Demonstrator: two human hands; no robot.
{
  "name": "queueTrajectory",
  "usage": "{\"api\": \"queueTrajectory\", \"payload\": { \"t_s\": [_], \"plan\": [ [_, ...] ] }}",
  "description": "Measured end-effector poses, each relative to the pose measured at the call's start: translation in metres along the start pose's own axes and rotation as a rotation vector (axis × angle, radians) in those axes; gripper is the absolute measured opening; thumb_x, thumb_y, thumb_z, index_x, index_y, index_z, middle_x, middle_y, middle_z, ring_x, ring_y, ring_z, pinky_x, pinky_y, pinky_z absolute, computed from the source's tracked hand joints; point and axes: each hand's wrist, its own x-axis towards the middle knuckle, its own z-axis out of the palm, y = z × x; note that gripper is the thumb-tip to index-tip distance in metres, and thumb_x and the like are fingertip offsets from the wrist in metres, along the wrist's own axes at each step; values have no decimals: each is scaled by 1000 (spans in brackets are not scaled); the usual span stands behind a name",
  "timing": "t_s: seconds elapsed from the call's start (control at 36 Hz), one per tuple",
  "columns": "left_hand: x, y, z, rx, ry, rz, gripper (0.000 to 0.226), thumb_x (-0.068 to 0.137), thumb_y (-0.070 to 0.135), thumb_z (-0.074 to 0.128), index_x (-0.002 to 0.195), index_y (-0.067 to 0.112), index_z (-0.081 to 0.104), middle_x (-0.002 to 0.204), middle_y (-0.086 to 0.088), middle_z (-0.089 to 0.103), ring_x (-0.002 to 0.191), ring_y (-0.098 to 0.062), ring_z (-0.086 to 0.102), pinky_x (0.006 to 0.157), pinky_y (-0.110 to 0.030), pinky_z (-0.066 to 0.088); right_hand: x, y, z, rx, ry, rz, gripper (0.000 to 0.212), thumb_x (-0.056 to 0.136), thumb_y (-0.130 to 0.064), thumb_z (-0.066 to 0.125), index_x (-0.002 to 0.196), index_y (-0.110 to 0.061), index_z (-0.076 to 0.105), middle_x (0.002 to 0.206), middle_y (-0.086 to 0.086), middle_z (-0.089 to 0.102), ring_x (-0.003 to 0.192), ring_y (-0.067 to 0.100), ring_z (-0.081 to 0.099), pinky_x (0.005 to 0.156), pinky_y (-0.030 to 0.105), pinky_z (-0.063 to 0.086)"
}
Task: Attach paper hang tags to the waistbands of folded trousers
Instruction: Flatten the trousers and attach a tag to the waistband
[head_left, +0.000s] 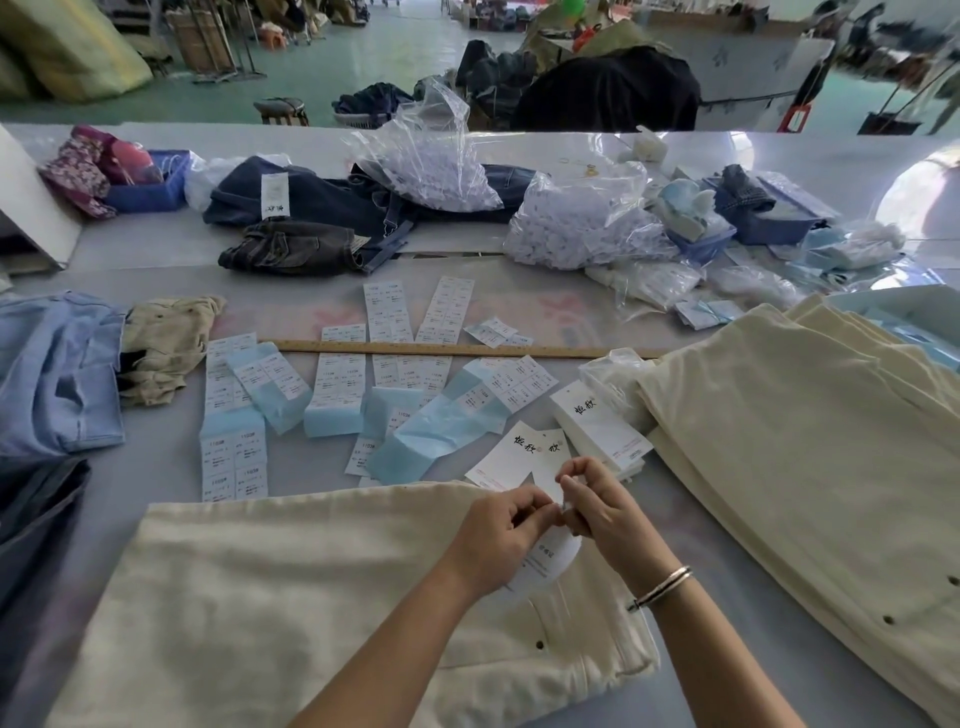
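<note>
Cream folded trousers (291, 587) lie in front of me, waistband at the right. A white paper hang tag (545, 566) rests on the waistband under my hands. My left hand (501, 535) and my right hand (597, 504) meet fingertip to fingertip above it, both pinching something small at the tag's top; what it is I cannot make out. Two loose hang tags (519, 457) lie just beyond my hands. A stack of hang tags (597, 421) sits to their right.
A pile of cream trousers (810, 441) fills the right side. Label sheets (332, 384) and a wooden ruler (447, 349) lie mid-table. Blue garments (52, 374) sit left, dark jeans (306, 208) and plastic bags of fasteners (576, 223) at the back.
</note>
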Motion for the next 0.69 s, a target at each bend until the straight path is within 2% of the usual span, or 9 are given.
{"api": "queueTrajectory", "payload": {
  "t_s": [0.11,0.22,0.33,0.44,0.53,0.61,0.69],
  "plan": [
    [-1,2,0,-2,-11,10,15,96,16,59,93,10,72,88,-14,72,82,-30,65,75,-40,50,2,3,-2,-50,-11,-6,13,99,-6,42,90,-11,51,54,-7,42,50,7,40,51,18,36],
    [1,0,0,13,-17,19,15,96,17,59,90,12,72,84,-15,71,70,-14,55,67,-32,44,4,5,-3,-93,-11,-7,13,98,-7,44,89,-13,51,52,-7,44,53,9,41,54,22,36],
    [2,-2,0,7,-30,21,15,95,18,59,87,15,71,79,-12,69,67,-11,51,64,-28,42,5,6,-3,-139,-21,6,13,97,-9,47,87,-16,52,50,-9,48,54,8,44,57,24,37],
    [5,-4,0,63,-34,32,15,94,20,62,87,9,70,76,-15,66,66,-10,50,65,-30,43,5,4,-4,-428,-25,-52,16,96,-17,50,83,-25,52,56,-7,58,54,-1,51,58,18,42],
    [7,-5,2,187,-27,55,15,92,21,64,85,9,69,69,-8,60,61,-7,45,64,-28,41,6,4,-5,-697,-63,-98,14,98,-22,46,86,-28,48,64,-8,58,59,0,50,57,15,38],
    [10,-6,4,313,4,97,17,89,24,66,83,9,70,77,-13,65,73,-17,50,71,-33,40,9,5,-8,-843,-124,-84,10,100,-25,40,92,-28,45,70,-5,59,65,7,50,58,20,36],
    [12,-8,6,501,60,127,23,89,39,63,85,19,73,82,-3,69,92,-14,53,81,-26,26,12,5,-11,-892,-196,-45,7,100,-26,37,96,-29,42,73,-4,57,65,8,49,58,21,36]
  ]
}}
